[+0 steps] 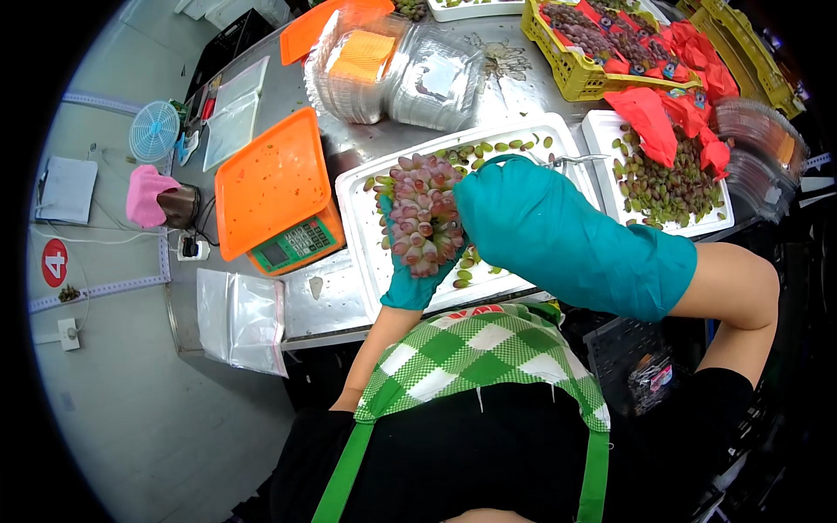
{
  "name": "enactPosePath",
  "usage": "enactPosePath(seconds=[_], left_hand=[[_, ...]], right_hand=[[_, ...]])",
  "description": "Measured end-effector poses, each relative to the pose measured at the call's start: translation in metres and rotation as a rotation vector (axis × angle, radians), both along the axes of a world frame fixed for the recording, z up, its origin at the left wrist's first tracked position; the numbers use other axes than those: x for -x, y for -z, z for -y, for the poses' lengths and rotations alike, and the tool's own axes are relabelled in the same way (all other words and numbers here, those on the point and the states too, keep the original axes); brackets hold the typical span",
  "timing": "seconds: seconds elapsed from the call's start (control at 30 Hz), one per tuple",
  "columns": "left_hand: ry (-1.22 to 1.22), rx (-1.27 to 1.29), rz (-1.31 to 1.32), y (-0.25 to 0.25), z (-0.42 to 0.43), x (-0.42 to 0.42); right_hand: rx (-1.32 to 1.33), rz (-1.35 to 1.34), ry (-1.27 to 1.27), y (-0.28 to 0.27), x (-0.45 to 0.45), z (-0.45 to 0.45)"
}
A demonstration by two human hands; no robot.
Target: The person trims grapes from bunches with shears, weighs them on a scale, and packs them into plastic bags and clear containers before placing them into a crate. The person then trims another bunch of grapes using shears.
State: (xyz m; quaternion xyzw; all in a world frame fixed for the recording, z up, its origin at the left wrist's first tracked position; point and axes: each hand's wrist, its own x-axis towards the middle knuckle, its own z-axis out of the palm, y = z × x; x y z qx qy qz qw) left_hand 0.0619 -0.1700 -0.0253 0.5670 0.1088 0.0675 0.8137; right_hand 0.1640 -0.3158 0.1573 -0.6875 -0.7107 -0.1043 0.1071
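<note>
A bunch of pinkish-red, elongated grapes [420,209] is in my left hand [410,281], which wears a teal glove and wraps the bunch from below and the left. Close against the bunch's right side is my right hand [493,196], in a long teal glove, with its back to me and most fingers hidden. Metal scissors [577,160] stick out of it to the right; their other end is hidden. Under both hands lies a white foam tray [359,228] with loose green and reddish grapes [514,146].
An orange scale [270,187] stands left of the tray. Stacked clear plastic containers [436,78] are behind it. At right are another foam tray [602,131] of grapes and a yellow crate [571,80] with red paper. Clear bags [240,314] hang over the front edge.
</note>
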Motion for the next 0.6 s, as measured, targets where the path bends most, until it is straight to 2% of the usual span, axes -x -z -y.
enactPosePath(seconds=[0.07,0.1,0.17,0.27,0.47,0.57,0.6], left_hand=[[0.002,0.678,0.147,-0.003,0.004,-0.005],[0.051,0.304,0.124,0.005,0.002,-0.003],[0.062,0.113,0.117,0.006,0.003,-0.001],[0.056,0.251,0.124,0.006,0.004,-0.004],[0.039,0.513,0.147,0.004,0.0,-0.01],[0.042,0.64,0.17,0.004,-0.002,-0.012],[0.041,0.692,0.182,0.005,-0.004,-0.013]], right_hand=[[0.085,0.035,0.031,-0.012,0.003,-0.002],[0.122,0.047,0.044,-0.016,0.004,-0.003],[0.167,0.047,0.062,-0.017,0.004,-0.002],[-0.021,0.069,-0.002,-0.003,-0.003,0.002],[0.093,0.217,0.008,-0.007,-0.002,0.005],[0.121,0.075,-0.041,-0.014,-0.004,0.009],[0.193,0.125,0.019,-0.022,-0.004,0.012]])
